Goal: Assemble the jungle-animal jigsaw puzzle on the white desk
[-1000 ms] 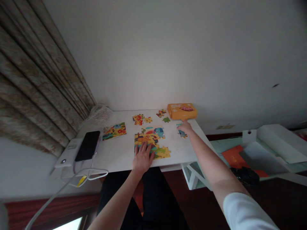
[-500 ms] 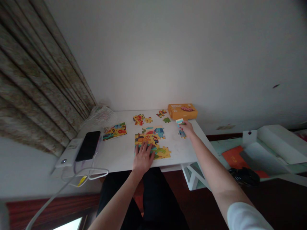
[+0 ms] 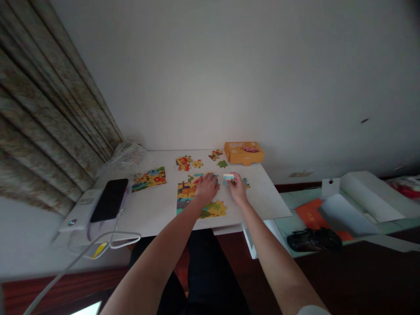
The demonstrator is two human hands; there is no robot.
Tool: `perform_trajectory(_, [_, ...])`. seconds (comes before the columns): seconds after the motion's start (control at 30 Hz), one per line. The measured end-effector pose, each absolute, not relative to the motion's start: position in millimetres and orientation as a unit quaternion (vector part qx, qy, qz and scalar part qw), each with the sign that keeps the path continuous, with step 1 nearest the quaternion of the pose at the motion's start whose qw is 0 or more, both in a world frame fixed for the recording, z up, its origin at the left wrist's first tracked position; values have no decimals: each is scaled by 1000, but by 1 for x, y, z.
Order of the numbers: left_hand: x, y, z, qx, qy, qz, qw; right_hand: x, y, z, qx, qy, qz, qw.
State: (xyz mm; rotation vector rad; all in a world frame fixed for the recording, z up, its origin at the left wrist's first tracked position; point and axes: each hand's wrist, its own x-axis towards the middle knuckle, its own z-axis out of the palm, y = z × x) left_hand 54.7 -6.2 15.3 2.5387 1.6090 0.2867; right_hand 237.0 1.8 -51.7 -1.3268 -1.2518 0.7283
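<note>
A partly joined colourful jigsaw [image 3: 193, 199] lies in the middle of the white table [image 3: 157, 210]. My left hand [image 3: 206, 187] rests on the jigsaw's upper right part, fingers bent over it. Just right of it, my right hand [image 3: 236, 188] pinches a small pale blue puzzle piece [image 3: 228, 177] at the jigsaw's right edge. Another loose piece [image 3: 246, 183] lies just beyond my right hand. More loose pieces [image 3: 183, 162] sit towards the wall, with a green piece [image 3: 222, 164] near them.
An orange puzzle box [image 3: 243, 152] stands at the back right by the wall. A picture card [image 3: 149, 178], a black phone [image 3: 109, 199] on a white device and a white cable [image 3: 108, 240] lie to the left. Curtains hang left; a lower shelf with papers is right.
My right hand lifted a pale blue piece near the orange box and carried it left to the jigsaw. My left hand slid from the jigsaw's lower part up to its top.
</note>
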Motion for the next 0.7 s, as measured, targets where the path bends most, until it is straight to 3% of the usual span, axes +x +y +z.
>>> perform_trajectory(0.17, [53, 7, -1, 852, 509, 103, 69, 237, 7, -54, -593, -551, 285, 513])
perform_trajectory(0.47, [49, 7, -15, 848, 500, 161, 68, 232, 41, -44, -672, -655, 118, 326])
perform_trajectory(0.7, [49, 6, -12, 848, 504, 150, 70, 226, 37, -33, -668, -702, 61, 241])
